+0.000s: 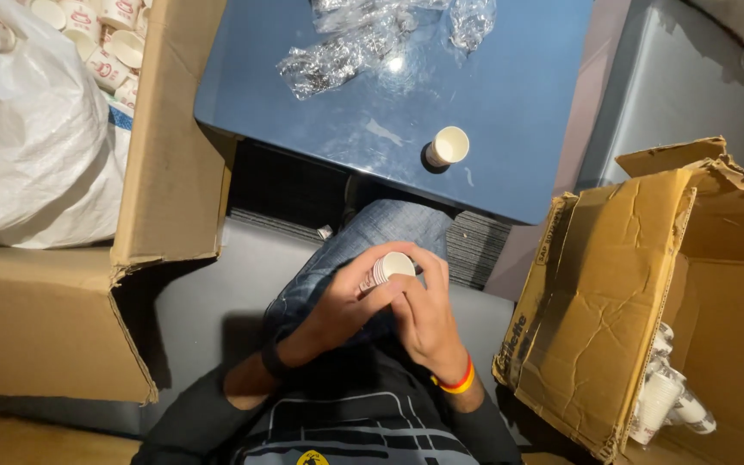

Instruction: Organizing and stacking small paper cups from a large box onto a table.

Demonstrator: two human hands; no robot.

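Both hands meet over my lap, above my jeans. My left hand (pixel 342 306) grips the side of a short stack of white paper cups (pixel 387 267), held tilted with the open mouth facing up. My right hand (pixel 424 312) wraps the stack from the right, fingers curled over its rim. A black band sits on the left wrist, a red and yellow band on the right. One single paper cup (pixel 448 145) stands upright near the front edge of the blue table (pixel 527 95).
Crumpled clear plastic wrap (pixel 363 39) lies at the table's far side. An open cardboard box (pixel 165 138) on the left holds a white plastic bag (pixel 36 129) and loose cups (pixel 96 34). Another torn box (pixel 630 293) on the right contains sleeved cup stacks (pixel 665 400).
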